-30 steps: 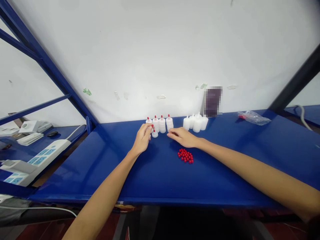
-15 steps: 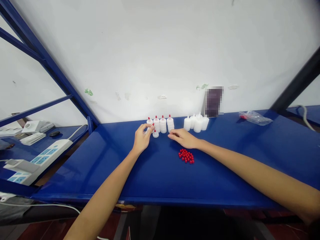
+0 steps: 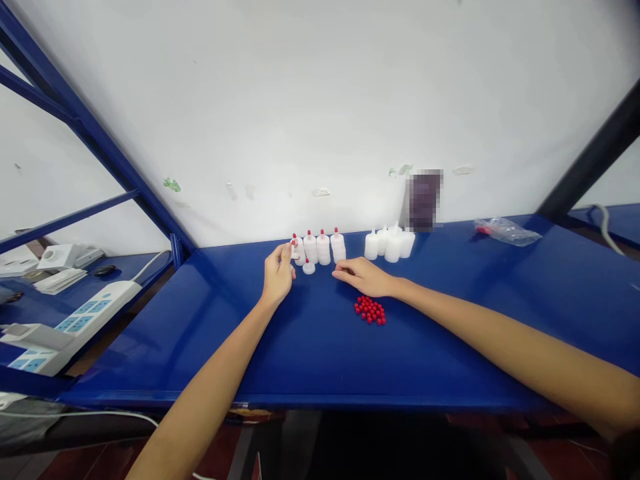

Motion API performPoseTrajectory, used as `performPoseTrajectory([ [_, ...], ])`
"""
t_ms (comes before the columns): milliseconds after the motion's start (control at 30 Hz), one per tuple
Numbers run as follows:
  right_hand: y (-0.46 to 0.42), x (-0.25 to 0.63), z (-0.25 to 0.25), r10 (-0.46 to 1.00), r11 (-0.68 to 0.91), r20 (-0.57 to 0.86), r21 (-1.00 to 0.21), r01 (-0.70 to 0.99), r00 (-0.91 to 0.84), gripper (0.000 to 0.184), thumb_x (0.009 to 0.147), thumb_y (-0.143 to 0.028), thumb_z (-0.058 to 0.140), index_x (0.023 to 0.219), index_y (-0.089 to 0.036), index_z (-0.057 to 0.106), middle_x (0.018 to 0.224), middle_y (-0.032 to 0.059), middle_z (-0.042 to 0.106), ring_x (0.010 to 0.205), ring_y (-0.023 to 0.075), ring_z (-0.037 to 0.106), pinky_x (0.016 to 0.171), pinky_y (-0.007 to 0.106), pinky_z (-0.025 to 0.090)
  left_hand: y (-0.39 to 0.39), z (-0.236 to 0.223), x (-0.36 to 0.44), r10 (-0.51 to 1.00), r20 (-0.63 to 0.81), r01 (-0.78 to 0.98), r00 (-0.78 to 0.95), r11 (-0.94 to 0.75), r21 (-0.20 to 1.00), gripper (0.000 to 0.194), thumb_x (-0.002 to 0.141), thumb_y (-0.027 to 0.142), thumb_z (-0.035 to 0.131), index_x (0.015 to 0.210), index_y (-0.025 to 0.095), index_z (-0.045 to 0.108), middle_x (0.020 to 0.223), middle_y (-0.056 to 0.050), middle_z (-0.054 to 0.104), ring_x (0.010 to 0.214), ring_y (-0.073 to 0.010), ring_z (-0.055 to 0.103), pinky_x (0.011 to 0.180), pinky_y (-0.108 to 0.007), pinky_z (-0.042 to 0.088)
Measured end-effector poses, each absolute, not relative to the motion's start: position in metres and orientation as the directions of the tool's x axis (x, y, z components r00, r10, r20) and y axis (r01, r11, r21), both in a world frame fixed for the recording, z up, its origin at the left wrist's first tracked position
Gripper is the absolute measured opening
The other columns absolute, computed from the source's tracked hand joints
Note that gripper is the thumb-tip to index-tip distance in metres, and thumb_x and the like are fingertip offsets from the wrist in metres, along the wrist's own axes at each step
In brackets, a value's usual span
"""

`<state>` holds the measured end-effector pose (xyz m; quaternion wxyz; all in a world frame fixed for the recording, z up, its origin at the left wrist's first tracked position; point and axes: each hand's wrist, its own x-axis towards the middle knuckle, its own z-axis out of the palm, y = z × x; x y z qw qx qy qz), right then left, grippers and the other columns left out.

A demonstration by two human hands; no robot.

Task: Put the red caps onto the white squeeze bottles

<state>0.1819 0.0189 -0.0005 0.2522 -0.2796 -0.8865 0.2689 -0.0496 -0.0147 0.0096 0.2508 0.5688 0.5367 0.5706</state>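
Fingers on the left hand were pinched around a little white red-tipped piece, held up just in front of the leftmost bottle, though the hand hid a good chunk of it so I couldn't make out its whole shape. Fingers on the right hand were curled inward, thumb side down near the table, and honestly it was too small to say if the tips met or had anything between them. Nearest of all was the front edge of the blue table, with both bare forearms reaching in over it. Off to the left sat a white power strip with blue sockets, on a lower blue shelf. Past the edge, a loose patch of red caps lay on the table, just on the near side of the right hand. Between the two hands a white bottle top with a red tip stood upright, near the left one. Right behind it was a row of four white bottles, all upright with red tips. Further right, well apart from that row, some white bottles with bare pointy tips stood bunched together. A clear plastic bag with something red in it lay toward the far right, and behind everything was a scuffed white wall.
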Motion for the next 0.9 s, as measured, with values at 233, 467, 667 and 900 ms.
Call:
performPoseTrajectory([
  [233,0.018,0.182,0.0,0.633,0.699,0.297,-0.617,0.362,-0.715,0.035,0.098,-0.043,0.044,0.077,-0.018,0.057,0.062,-0.0028,0.053,0.058,0.0123,0.046,0.06,0.026,0.033,-0.009,0.003,-0.053,0.965,0.213,0.122,-0.153,-0.195,0.973,0.038,0.093,0.048,0.032,0.079,0.018,0.05,0.065,0.005,0.048,0.036,-0.0052,0.043,0.036,-0.019,0.033],
  [467,0.019,0.182,-0.002,0.628,0.71,0.303,-0.6,0.368,-0.717,0.032,0.098,-0.041,0.045,0.08,-0.018,0.059,0.062,-0.0031,0.054,0.057,0.0118,0.047,0.06,0.026,0.033,-0.018,0.007,-0.049,0.925,0.378,0.427,-0.039,-0.327,0.843,0.037,0.085,0.045,0.059,0.11,0.018,0.058,0.099,-0.003,0.067,0.048,-0.0054,0.052,0.045,-0.02,0.04],
  [667,0.019,0.181,-0.002,0.628,0.71,0.293,-0.596,0.376,-0.721,0.032,0.098,-0.04,0.046,0.077,-0.018,0.057,0.061,-0.0036,0.053,0.057,0.0114,0.046,0.06,0.025,0.032,-0.019,0.004,-0.046,0.841,0.536,0.727,-0.072,-0.324,0.606,0.035,0.079,0.035,0.07,0.109,0.019,0.062,0.111,-0.006,0.071,0.102,-0.0221,0.066,0.083,-0.03,0.051],
  [900,0.02,0.182,0.0,0.673,0.644,0.273,-0.674,0.362,-0.688,0.034,0.096,-0.044,0.047,0.078,-0.017,0.057,0.063,-0.0034,0.051,0.059,0.0117,0.044,0.061,0.026,0.032,-0.015,-0.002,-0.05,0.825,0.565,0.832,-0.03,-0.292,0.471,0.026,0.079,0.036,0.071,0.1,0.02,0.069,0.104,-0.005,0.071,0.097,-0.0213,0.066,0.087,-0.032,0.05],
])
